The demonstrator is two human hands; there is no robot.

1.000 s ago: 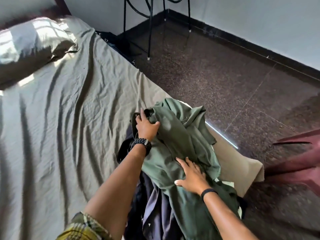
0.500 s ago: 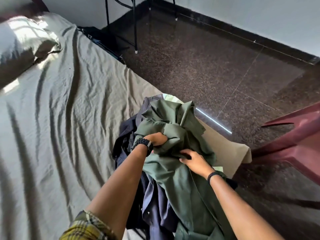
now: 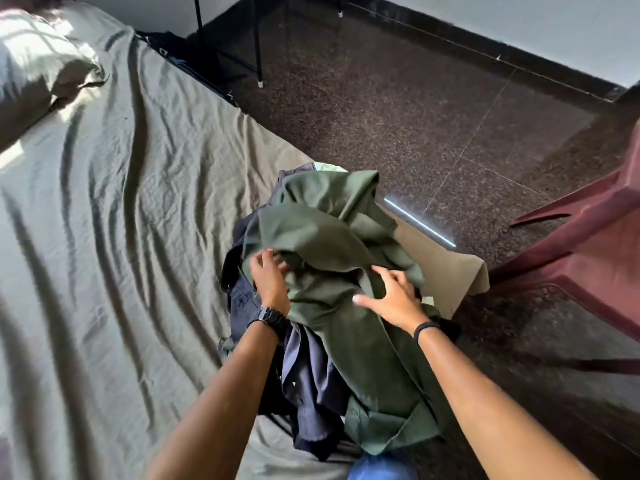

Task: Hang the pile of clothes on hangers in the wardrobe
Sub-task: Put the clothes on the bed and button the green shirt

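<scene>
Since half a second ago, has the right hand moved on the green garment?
Yes. The right hand has let go of the fold and now lies spread flat on the green garment, nearer the bed's corner.
</scene>
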